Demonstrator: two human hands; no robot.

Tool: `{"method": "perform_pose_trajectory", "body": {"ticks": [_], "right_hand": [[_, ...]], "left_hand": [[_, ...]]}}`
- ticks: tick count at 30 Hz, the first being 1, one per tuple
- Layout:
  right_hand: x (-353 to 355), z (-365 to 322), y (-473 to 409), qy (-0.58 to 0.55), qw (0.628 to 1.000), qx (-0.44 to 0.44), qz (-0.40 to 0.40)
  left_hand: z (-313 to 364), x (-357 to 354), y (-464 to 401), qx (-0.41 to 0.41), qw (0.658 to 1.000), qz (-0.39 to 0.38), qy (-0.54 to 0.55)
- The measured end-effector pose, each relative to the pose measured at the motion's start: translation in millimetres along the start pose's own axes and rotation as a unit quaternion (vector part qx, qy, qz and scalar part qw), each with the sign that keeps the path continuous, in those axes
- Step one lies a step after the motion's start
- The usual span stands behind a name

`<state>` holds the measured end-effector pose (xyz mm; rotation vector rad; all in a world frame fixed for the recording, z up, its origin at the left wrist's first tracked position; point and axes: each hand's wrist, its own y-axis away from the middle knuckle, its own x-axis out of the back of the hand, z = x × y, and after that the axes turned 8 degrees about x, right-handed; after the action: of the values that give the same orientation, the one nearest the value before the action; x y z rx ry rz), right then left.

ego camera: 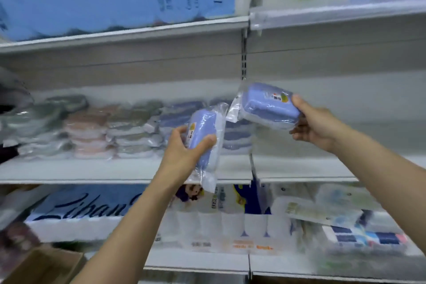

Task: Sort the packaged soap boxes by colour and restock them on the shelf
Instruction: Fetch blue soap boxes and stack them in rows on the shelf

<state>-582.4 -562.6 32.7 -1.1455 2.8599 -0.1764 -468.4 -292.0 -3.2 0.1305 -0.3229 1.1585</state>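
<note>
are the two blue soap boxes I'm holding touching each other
Cannot tell. In the head view the boxes themselves, left-hand soap box and right-hand soap box, sit apart, but their clear wrappers meet around the middle; blur hides whether the plastic actually touches.

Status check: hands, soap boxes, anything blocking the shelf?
Left hand grips one blue soap box. Right hand grips another blue box. Both held in front of the blue stack. Nothing blocking.

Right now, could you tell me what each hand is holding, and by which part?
Each holds a bagged blue soap box. The left hand grips one around its middle; the right hand grips the other by its right end.
</note>
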Motion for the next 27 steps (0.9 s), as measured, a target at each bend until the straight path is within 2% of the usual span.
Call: {"method": "perform_pose_trajectory", "body": {"ticks": [5,9,14,16,20,22,23,25,26,27], "right_hand": [[-108.5,-27.6,-63.1,0.028,0.999,0.027,0.014],[-183.7,-40.2,-110.0,0.065,0.997,0.043,-0.031],[-259.1,-32.0,-163.4,0.175,0.981,0.052,-0.071],[-272.3,-22.7,-175.9,0.268,0.959,0.050,-0.083],[-272.6,-9.1,-182.6,0.454,0.883,0.073,-0.093],[-268.1,-15.0,-174.5,0.493,0.855,0.149,-0.066],[-264.6,-22.5,-166.8,0.454,0.864,0.207,-0.067],[-255.9,-43.0,-142.5,0.336,0.876,0.309,-0.155],[-251.7,-54.4,-126.9,0.313,0.860,0.330,-0.231],[-248.3,-63.4,-115.2,0.345,0.823,0.338,-0.299]], "left_hand": [[1.3,84.3,-80.3,-0.017,0.997,0.078,-0.024],[-2.4,136.8,-136.8,-0.042,0.980,0.163,-0.106],[-13.1,166.1,-180.8,-0.075,0.977,0.156,-0.124],[-17.7,170.3,-189.7,-0.088,0.979,0.141,-0.121],[-20.8,171.8,-194.3,-0.120,0.976,0.120,-0.133],[-18.2,171.2,-195.3,-0.133,0.974,0.104,-0.149],[-14.3,170.4,-197.4,-0.140,0.973,0.091,-0.159],[-1.6,165.8,-206.5,-0.152,0.973,0.051,-0.167],[7.8,160.7,-212.0,-0.157,0.971,0.023,-0.180],[19.2,153.1,-217.2,-0.164,0.965,-0.005,-0.205]]}}
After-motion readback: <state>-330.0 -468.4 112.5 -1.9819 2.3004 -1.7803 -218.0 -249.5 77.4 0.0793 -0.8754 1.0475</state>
